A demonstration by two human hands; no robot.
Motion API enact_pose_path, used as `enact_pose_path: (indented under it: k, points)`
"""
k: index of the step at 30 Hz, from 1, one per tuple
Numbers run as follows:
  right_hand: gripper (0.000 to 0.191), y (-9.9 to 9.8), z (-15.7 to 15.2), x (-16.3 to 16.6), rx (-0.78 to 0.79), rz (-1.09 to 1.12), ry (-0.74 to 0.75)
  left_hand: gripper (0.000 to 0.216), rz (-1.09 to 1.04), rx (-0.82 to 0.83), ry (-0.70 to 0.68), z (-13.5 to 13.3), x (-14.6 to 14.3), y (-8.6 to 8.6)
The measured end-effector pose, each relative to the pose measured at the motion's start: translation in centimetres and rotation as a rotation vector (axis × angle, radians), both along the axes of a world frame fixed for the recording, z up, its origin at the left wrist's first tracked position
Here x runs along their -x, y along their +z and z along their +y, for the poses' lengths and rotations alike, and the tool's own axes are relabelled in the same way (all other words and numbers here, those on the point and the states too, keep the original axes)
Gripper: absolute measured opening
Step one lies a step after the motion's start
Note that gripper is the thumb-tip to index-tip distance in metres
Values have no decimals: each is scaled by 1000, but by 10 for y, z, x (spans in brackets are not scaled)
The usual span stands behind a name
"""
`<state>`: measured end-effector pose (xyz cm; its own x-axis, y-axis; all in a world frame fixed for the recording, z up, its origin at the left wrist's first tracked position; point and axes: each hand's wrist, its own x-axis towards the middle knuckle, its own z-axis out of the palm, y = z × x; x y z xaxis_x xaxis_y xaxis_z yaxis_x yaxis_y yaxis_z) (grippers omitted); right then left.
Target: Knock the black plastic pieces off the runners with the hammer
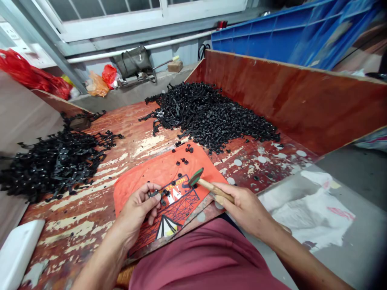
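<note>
My left hand (139,205) pinches a small black plastic piece (156,193) and presses it against an orange mat (157,171) on the worn red table (90,209). My right hand (243,203) is closed on the wooden handle of a small hammer (208,185), whose green head (196,177) hovers just right of the piece. A few loose black bits (184,161) lie on the mat.
A large heap of black plastic parts (208,114) lies at the table's back right against a red wooden side wall (302,96). Another black heap (51,161) sits at the left. A white object (16,251) rests at the near left corner. Blue crates (287,32) stand behind.
</note>
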<state>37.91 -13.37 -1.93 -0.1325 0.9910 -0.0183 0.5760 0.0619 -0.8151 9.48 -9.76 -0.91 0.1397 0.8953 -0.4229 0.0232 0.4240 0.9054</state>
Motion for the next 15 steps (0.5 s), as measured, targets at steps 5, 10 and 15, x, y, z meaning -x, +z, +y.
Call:
enact_pose_path:
  k: [5, 10, 15]
  points:
    - [37, -6, 0, 1, 19, 22, 8, 42, -38, 8, -2, 1, -1, 0]
    - [37, -10, 0, 1, 36, 20, 7, 42, -57, 13, -8, 1, -1, 1]
    - [38, -11, 1, -1, 53, -2, 26, 40, 23, 0, -44, 0, 0, -4]
